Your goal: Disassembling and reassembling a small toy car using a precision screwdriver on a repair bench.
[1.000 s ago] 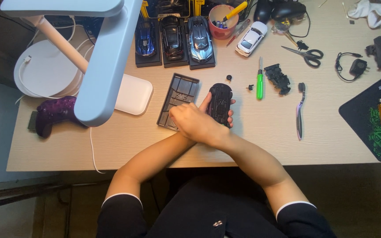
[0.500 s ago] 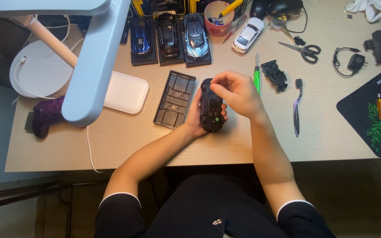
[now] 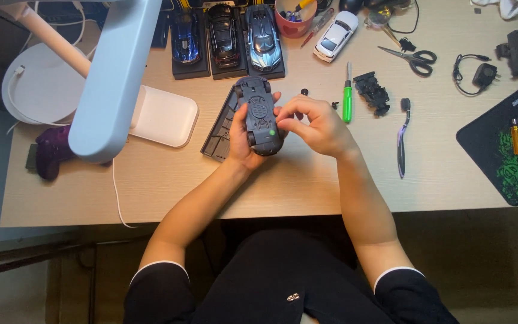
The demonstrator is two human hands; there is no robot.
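Left hand (image 3: 242, 139) cradles the upturned toy car (image 3: 261, 115); right hand (image 3: 316, 123) pinches at its edge.

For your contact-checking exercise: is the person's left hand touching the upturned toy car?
Touching. The head view shows the left hand cupped under the upturned toy car, thumb pressed along its side, holding it above the desk.
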